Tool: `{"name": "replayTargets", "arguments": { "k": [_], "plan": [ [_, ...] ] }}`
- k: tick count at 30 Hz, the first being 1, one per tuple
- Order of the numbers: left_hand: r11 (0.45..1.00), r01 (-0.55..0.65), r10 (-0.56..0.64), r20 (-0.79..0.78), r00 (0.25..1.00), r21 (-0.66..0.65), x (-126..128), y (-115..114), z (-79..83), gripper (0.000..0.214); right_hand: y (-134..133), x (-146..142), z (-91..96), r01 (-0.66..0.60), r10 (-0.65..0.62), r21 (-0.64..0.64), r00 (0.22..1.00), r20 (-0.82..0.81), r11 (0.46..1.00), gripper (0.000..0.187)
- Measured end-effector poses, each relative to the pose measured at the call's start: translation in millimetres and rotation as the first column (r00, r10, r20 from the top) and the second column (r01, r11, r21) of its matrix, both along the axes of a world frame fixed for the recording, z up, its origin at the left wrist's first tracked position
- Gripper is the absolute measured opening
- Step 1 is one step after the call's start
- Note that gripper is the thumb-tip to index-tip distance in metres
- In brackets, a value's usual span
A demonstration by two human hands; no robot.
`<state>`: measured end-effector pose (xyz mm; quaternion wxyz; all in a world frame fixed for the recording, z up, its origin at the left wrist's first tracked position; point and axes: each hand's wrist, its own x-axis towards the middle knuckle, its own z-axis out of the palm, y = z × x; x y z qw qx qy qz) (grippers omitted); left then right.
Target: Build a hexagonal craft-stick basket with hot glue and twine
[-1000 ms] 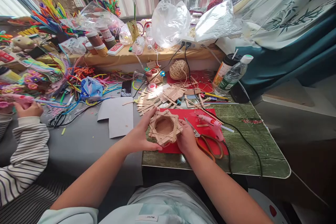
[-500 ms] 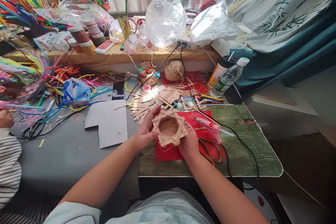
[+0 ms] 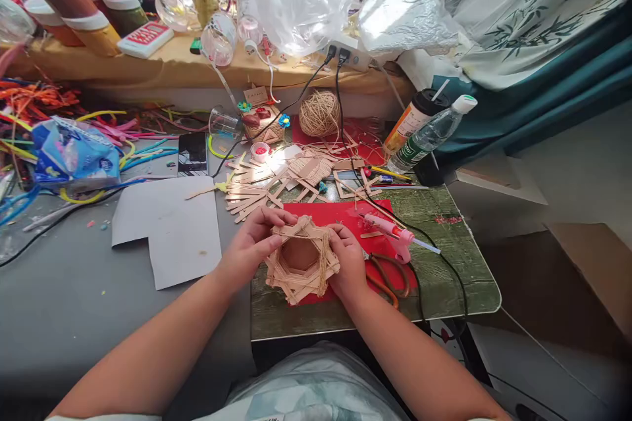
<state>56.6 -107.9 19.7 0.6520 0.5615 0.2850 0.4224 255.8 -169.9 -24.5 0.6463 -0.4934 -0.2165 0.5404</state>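
Note:
Both hands hold a hexagonal basket of stacked wooden craft sticks (image 3: 302, 259) just above a red sheet (image 3: 345, 217) on the green table (image 3: 444, 276). My left hand (image 3: 249, 247) grips its left side, fingers curled over the top rim. My right hand (image 3: 348, 260) clasps the right side, thumb on the rim. The basket's open middle faces up towards me.
A pink glue gun (image 3: 392, 231) and orange-handled scissors (image 3: 388, 276) lie right of my hands. Loose craft sticks (image 3: 276, 181), a twine ball (image 3: 320, 113), a water bottle (image 3: 429, 135), a grey card (image 3: 168, 223) and a phone (image 3: 191, 151) lie beyond. Jars and plastic bags crowd the sill.
The view has swung down and closer. My hands have drawn the stick basket slightly towards me and turned it. The other person's striped sleeve has left the view.

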Motion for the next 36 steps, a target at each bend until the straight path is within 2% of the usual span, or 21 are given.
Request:
{"name": "replayTargets", "arguments": {
  "k": [3,5,8,11,14,19,21,24,27,30,36],
  "plan": [
    [0.997,-0.028,0.018,-0.122,0.992,-0.077,-0.5,2.3,7.1,0.036,-4.3,-1.4,-0.8,-0.008,0.005,0.029,0.995,0.100,1.000,0.023],
    [0.997,-0.062,0.046,-0.251,0.967,-0.056,-1.3,2.2,14.1,0.038,-7.8,-2.9,0.5,-0.002,-0.007,0.058,0.986,0.167,0.998,0.020],
    [0.991,-0.061,0.104,-0.415,0.904,0.115,-3.0,0.6,24.8,0.042,-14.4,-4.9,4.2,0.007,-0.038,0.115,0.964,0.264,0.993,0.015],
    [0.960,0.047,0.103,-0.508,0.855,0.274,-5.5,-0.3,31.9,0.048,-21.9,-5.4,7.1,-0.041,-0.055,0.218,0.908,0.415,0.975,0.009],
    [0.942,0.133,0.048,-0.517,0.854,0.307,-9.9,1.3,34.3,0.056,-27.0,-4.2,8.7,-0.102,-0.072,0.299,0.851,0.520,0.949,0.009],
    [0.921,0.296,-0.144,-0.481,0.865,0.255,-20.8,7.5,36.6,0.070,-28.6,-0.5,11.2,-0.236,-0.020,0.363,0.816,0.578,0.901,0.012],
    [0.874,0.355,-0.151,-0.507,0.849,0.333,-23.3,9.0,37.9,0.074,-28.4,0.8,12.2,-0.287,0.004,0.379,0.801,0.598,0.880,0.012],
    [0.771,0.423,-0.124,-0.539,0.833,0.476,-23.5,10.0,38.6,0.079,-28.1,2.2,14.3,-0.339,0.036,0.389,0.791,0.611,0.857,0.014],
    [0.701,0.464,-0.156,-0.518,0.841,0.542,-21.5,10.2,38.0,0.075,-27.5,2.7,17.8,-0.364,0.048,0.394,0.783,0.620,0.844,0.014],
    [0.664,0.478,-0.182,-0.496,0.849,0.575,-19.7,9.8,38.0,0.070,-26.8,3.0,21.9,-0.367,0.036,0.411,0.780,0.624,0.834,0.016],
    [0.635,0.529,-0.198,-0.543,0.816,0.564,-19.7,9.4,41.0,0.064,-25.7,3.3,25.3,-0.391,0.045,0.416,0.771,0.635,0.821,0.017]
  ]
}}
